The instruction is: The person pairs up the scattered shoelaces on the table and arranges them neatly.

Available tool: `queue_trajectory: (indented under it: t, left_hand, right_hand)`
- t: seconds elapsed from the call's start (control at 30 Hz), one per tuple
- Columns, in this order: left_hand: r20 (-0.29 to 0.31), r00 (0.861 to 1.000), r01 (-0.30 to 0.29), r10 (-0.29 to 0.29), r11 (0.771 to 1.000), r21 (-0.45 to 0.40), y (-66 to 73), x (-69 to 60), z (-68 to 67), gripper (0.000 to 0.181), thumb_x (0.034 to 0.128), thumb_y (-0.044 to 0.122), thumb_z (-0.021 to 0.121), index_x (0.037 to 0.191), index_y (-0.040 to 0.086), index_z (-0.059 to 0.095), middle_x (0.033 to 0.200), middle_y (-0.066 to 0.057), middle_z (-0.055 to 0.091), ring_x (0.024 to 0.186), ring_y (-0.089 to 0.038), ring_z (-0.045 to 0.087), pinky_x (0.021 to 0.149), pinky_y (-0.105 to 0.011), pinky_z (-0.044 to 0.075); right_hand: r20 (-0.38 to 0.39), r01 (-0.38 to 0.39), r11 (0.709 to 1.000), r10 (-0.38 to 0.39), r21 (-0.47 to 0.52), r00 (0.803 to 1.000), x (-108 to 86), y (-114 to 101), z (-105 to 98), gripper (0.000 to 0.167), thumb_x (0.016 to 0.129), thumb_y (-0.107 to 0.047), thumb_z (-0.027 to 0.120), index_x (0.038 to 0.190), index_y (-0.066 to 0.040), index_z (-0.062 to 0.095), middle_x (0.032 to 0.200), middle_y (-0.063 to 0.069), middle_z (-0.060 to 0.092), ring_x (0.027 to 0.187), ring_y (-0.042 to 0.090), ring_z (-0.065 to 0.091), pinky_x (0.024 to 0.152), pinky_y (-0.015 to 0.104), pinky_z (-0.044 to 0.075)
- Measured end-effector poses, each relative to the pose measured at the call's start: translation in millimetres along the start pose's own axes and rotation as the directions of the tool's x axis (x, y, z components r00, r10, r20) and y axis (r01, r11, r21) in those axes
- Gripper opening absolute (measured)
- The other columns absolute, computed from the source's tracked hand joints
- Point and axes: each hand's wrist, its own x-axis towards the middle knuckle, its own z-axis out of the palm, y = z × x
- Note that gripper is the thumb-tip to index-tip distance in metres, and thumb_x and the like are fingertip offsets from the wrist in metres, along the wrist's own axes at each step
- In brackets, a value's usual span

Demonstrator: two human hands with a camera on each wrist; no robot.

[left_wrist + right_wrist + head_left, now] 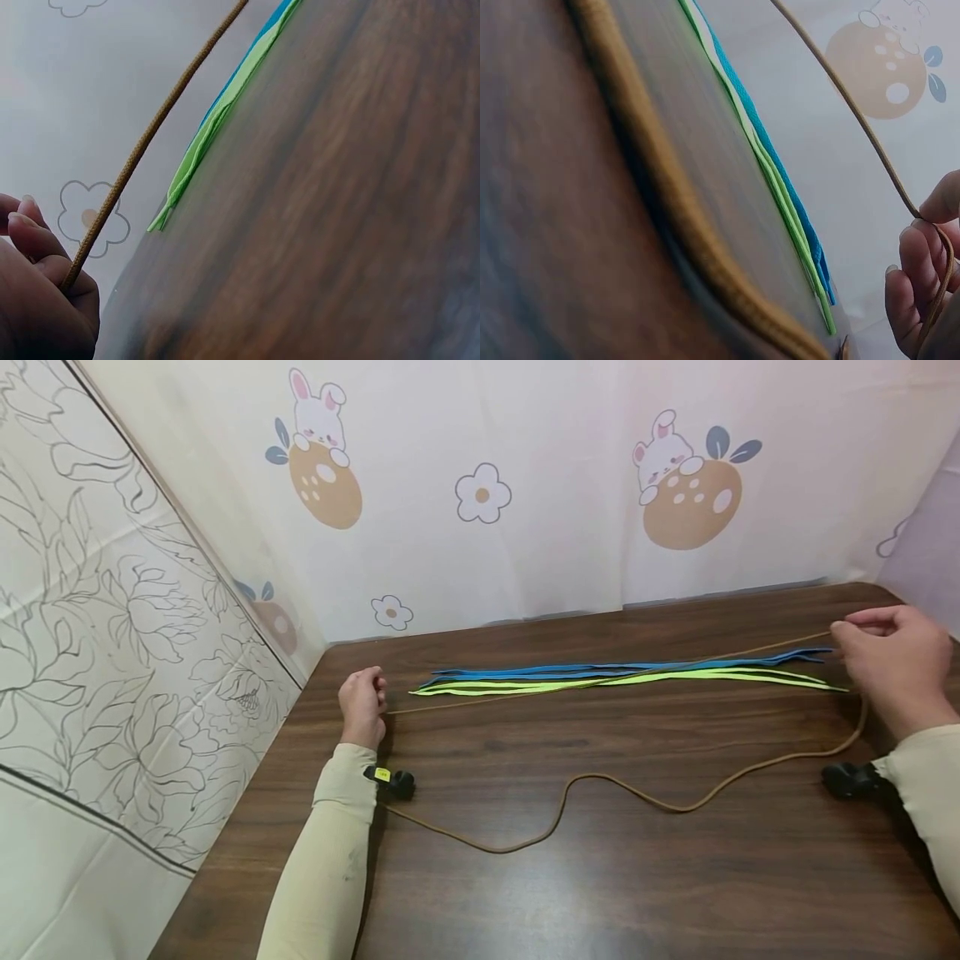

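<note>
Brown braided cord (678, 810) stretched between two hands above a wood-grain table (637, 902), its slack length winding across the tabletop. Left hand (363, 706): fingers curled closed around the cord. Right hand (900, 660): thumb and finger pinching it. The taut span crosses blue laces (774, 154) and yellow-green laces (211, 126).

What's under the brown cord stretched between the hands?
Blue strands and yellow-green strands, lying on the wooden tabletop. The narrow bits directly behind the cord are covered.
</note>
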Motion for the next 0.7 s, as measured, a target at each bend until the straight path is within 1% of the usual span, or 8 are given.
queue_trajectory:
  t: [0.07, 0.13, 0.23, 0.3, 0.43, 0.53, 0.7]
  left_hand:
    - [-0.002, 1.0, 0.001, -0.001, 1.0, 0.003, -0.1, -0.1, -0.4, 0.011, 0.0984, 0.014, 0.058, 0.089, 0.01, 0.053, 0.073, 0.0, 0.055, 0.052, -0.005, 0.043, 0.043, -0.017, 0.027]
    - [-0.003, 1.0, 0.003, -0.003, 1.0, 0.005, -0.3, -0.2, -0.4, 0.011, 0.0984, 0.014, 0.058, 0.09, 0.01, 0.053, 0.073, 0.001, 0.055, 0.052, -0.005, 0.043, 0.043, -0.016, 0.028]
    - [-0.002, 1.0, 0.004, -0.004, 1.0, 0.012, -0.6, -0.4, -0.5, 0.011, 0.0987, 0.014, 0.058, 0.09, 0.01, 0.053, 0.074, 0.001, 0.055, 0.053, -0.005, 0.044, 0.044, -0.017, 0.029]
    - [-0.001, 1.0, 0.004, -0.004, 1.0, 0.017, -0.8, -0.1, -0.5, 0.011, 0.0989, 0.015, 0.058, 0.09, 0.01, 0.053, 0.073, 0.001, 0.055, 0.054, -0.005, 0.045, 0.045, -0.017, 0.031]
    - [0.003, 1.0, 0.005, -0.005, 1.0, 0.025, -1.7, 1.0, -0.9, 0.011, 0.0991, 0.015, 0.058, 0.09, 0.01, 0.053, 0.073, 0.002, 0.054, 0.055, -0.005, 0.045, 0.047, -0.017, 0.035]
    - [0.005, 1.0, 0.004, -0.004, 1.0, 0.025, -2.6, 2.2, -1.3, 0.011, 0.0991, 0.016, 0.058, 0.091, 0.01, 0.053, 0.072, 0.003, 0.054, 0.055, -0.005, 0.046, 0.047, -0.017, 0.035]
    - [-0.002, 1.0, 0.003, -0.003, 1.0, 0.019, -3.4, 3.2, -1.9, 0.012, 0.099, 0.015, 0.058, 0.09, 0.01, 0.053, 0.071, 0.003, 0.054, 0.054, -0.005, 0.046, 0.046, -0.017, 0.036]
  right_hand:
    - [-0.001, 0.0, 1.0, 0.0, -0.002, 1.0, 0.4, 0.6, -2.0, 0.005, 0.093, -0.028, 0.055, 0.094, -0.033, 0.052, 0.056, -0.037, 0.045, 0.05, -0.017, 0.048, 0.045, 0.014, 0.037]
    - [0.009, 0.0, 1.0, 0.0, -0.015, 1.0, 0.5, 1.0, -3.5, 0.005, 0.093, -0.028, 0.054, 0.094, -0.033, 0.052, 0.055, -0.037, 0.045, 0.049, -0.017, 0.048, 0.045, 0.015, 0.037]
    - [0.024, 0.01, 0.998, -0.009, -0.057, 1.0, 0.8, 1.5, -5.2, 0.004, 0.093, -0.028, 0.052, 0.096, -0.031, 0.053, 0.054, -0.037, 0.044, 0.049, -0.017, 0.046, 0.045, 0.017, 0.037]
    - [0.028, 0.013, 0.995, -0.01, -0.103, 1.0, 0.7, 2.0, -5.9, 0.004, 0.093, -0.03, 0.051, 0.096, -0.028, 0.054, 0.053, -0.038, 0.042, 0.05, -0.015, 0.044, 0.046, 0.019, 0.037]
    - [0.028, 0.012, 0.987, -0.008, -0.159, 1.0, 1.4, 3.2, -6.6, 0.013, 0.093, -0.031, 0.049, 0.096, -0.02, 0.055, 0.051, -0.038, 0.038, 0.05, -0.012, 0.041, 0.047, 0.021, 0.037]
    - [0.02, 0.01, 0.984, -0.006, -0.178, 1.0, 1.8, 4.0, -5.4, 0.015, 0.093, -0.03, 0.048, 0.096, -0.017, 0.056, 0.05, -0.038, 0.037, 0.049, -0.013, 0.04, 0.047, 0.022, 0.037]
    - [0.018, 0.002, 0.977, 0.002, -0.211, 1.0, 1.4, 3.4, -4.2, 0.024, 0.094, -0.029, 0.046, 0.102, -0.01, 0.058, 0.05, -0.038, 0.034, 0.05, -0.011, 0.038, 0.049, 0.024, 0.037]
